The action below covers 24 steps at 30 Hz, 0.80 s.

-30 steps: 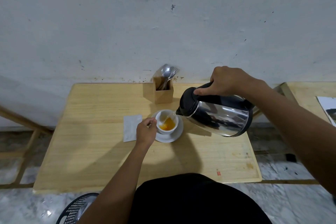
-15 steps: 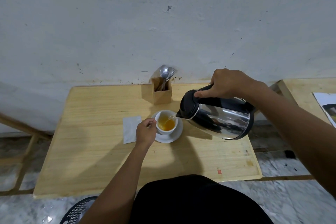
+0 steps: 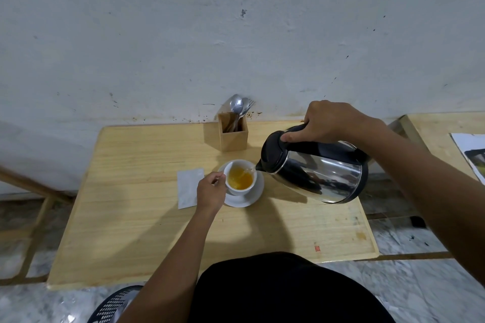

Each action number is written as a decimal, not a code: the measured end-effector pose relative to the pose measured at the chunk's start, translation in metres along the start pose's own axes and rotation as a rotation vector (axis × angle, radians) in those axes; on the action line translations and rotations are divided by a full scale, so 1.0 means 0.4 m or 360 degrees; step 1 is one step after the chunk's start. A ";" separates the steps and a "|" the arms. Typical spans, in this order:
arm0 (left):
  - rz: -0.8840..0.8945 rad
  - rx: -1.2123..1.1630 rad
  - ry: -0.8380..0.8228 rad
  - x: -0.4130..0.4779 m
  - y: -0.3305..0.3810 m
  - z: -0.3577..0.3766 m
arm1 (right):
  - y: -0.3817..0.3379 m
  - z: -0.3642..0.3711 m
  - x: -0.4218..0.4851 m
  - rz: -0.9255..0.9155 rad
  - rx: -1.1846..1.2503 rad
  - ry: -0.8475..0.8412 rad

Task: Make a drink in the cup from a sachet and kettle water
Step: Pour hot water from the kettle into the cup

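A white cup holding orange liquid stands on a white saucer in the middle of the wooden table. My left hand grips the cup's handle on its left side. My right hand holds the black handle of a steel kettle, tilted left with its spout over the cup's right rim. A thin stream of water runs into the cup. A white sachet lies flat just left of my left hand.
A wooden holder with spoons and a fork stands at the table's back edge against the wall. A second table with a sheet of paper sits to the right. A black mesh basket is on the floor below.
The orange liquid in the cup has risen as the kettle stays tilted and keeps pouring. Both hands hold their grips; the view has shifted slightly.
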<state>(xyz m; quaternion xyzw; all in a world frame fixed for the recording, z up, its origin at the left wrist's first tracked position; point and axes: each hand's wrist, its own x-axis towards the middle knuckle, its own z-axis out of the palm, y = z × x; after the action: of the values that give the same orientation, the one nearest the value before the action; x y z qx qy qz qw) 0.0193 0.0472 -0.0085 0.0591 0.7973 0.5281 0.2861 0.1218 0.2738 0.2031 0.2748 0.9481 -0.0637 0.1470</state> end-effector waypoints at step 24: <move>0.0003 -0.0005 0.0031 0.000 0.000 0.004 | 0.008 0.001 0.012 -0.0006 -0.0018 -0.0014</move>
<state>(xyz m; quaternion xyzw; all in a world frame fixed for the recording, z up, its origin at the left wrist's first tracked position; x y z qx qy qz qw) 0.0201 0.0486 -0.0092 0.0545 0.7992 0.5301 0.2780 0.1196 0.2788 0.2012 0.2720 0.9483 -0.0597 0.1525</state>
